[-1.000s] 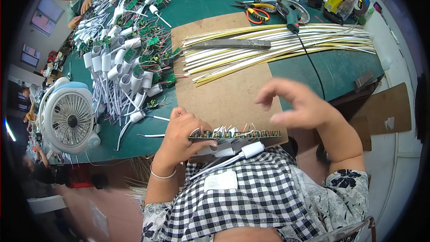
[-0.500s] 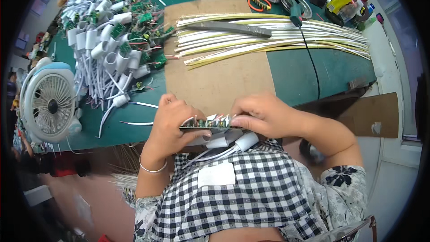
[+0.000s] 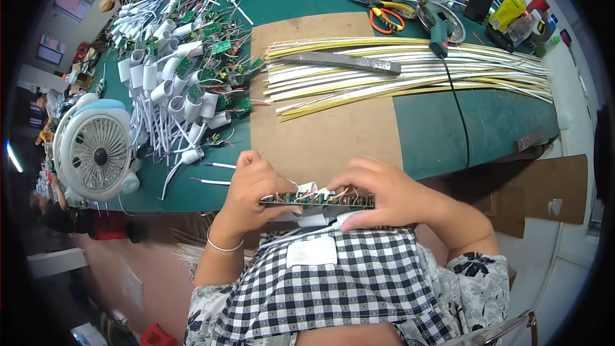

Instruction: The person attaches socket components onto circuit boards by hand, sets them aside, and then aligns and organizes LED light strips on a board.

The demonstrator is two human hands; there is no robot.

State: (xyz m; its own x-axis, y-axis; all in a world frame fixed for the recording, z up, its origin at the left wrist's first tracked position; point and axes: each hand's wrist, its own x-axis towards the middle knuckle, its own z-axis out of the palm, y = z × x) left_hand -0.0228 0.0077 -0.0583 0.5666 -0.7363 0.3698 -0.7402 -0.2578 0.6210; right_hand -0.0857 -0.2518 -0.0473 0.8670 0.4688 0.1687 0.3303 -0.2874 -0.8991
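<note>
A desk fan (image 3: pixel 100 156) stands at the near left corner of the tabletop (image 3: pixel 429 131). Beside it, along the left side, lies a heap of white tubular housings (image 3: pixel 150 77) with cables and small green circuit boards attached.

The left hand (image 3: pixel 252 190) is clamped on the left end of a circuit-board strip (image 3: pixel 318 204), with the thumb below and the curled fingers above. The strip is held roughly level at the near edge of the tabletop, just in front of the cardboard sheet (image 3: pixel 307 144), components and white leads uppermost. White cylinders (image 3: pixel 312 220) with cables hang below it, over the checked apron (image 3: pixel 359 269).

The right hand (image 3: pixel 386 193) is at the strip's right end: its fingers bend over the component side and its thumb lies below, against a cylinder. Whether it is clamped on the strip cannot be told.

Recommended handling: support the strip at both ends to limit flexing. Apply light fingertip pressure among the leads; avoid pulling on their joints. Keep the hanging cables clear of both thumbs.

Right of the hands, long white-and-yellow strips (image 3: pixel 474 75) extend toward the tabletop's right edge.
</note>
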